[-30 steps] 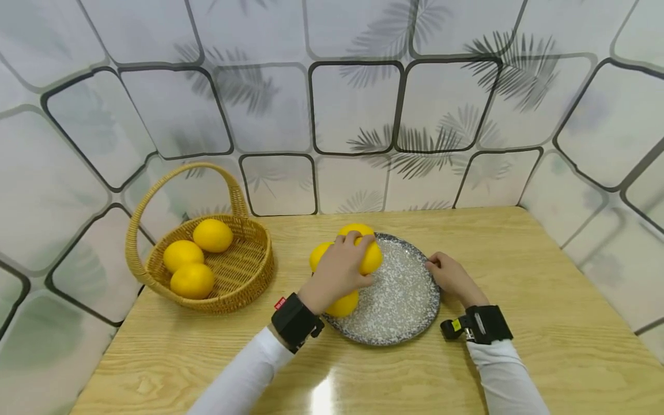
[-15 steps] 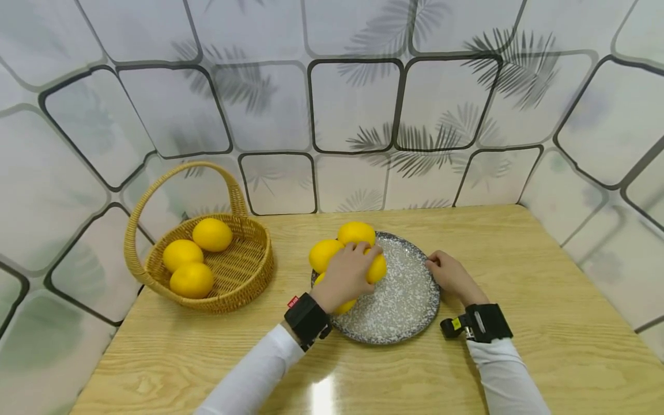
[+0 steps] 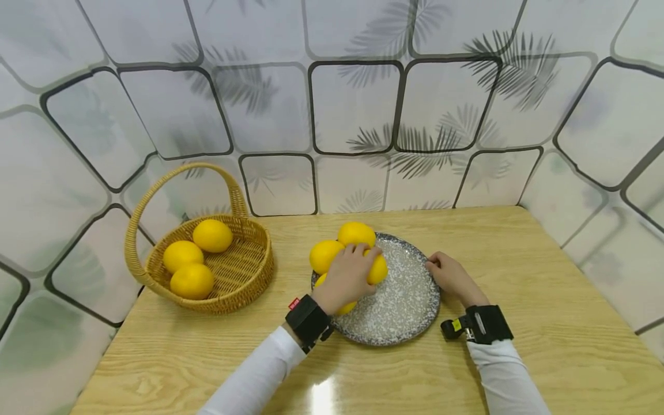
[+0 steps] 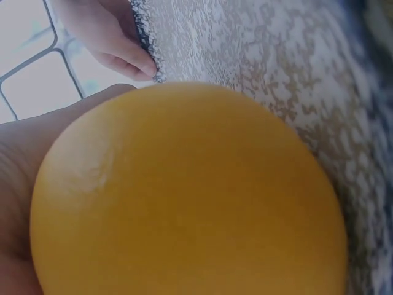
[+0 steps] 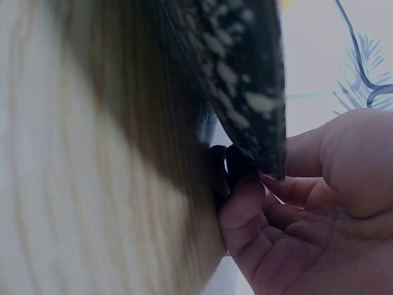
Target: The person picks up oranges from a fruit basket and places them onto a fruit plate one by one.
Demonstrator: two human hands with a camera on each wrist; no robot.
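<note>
My left hand (image 3: pixel 349 278) curls over a yellow lemon (image 3: pixel 378 270) at the left part of a grey speckled plate (image 3: pixel 402 305). More lemons crowd the plate's left side: one at the back (image 3: pixel 357 233), another at the left rim (image 3: pixel 325 256), and a third lemon (image 3: pixel 346 308) partly covered by my left wrist. In the left wrist view a lemon (image 4: pixel 190 196) fills the foreground beside the palm, hiding the fingers. On the plate's right side, my right hand (image 3: pixel 456 278) pinches the rim; the right wrist view shows its thumb and curled fingers (image 5: pixel 242 206) at the dark edge (image 5: pixel 245 92).
A wicker basket (image 3: pixel 254 282) with a tall handle stands left of the plate, with three lemons (image 3: pixel 192 280) inside. Everything rests on a light wooden table (image 3: pixel 404 380). A patterned wall covering (image 3: pixel 353 109) rises behind the table and along both sides.
Over the second, my left hand has shifted slightly right and toward me with the gripped lemon, uncovering more of the lemons behind. My right hand and the plate stay where they were.
</note>
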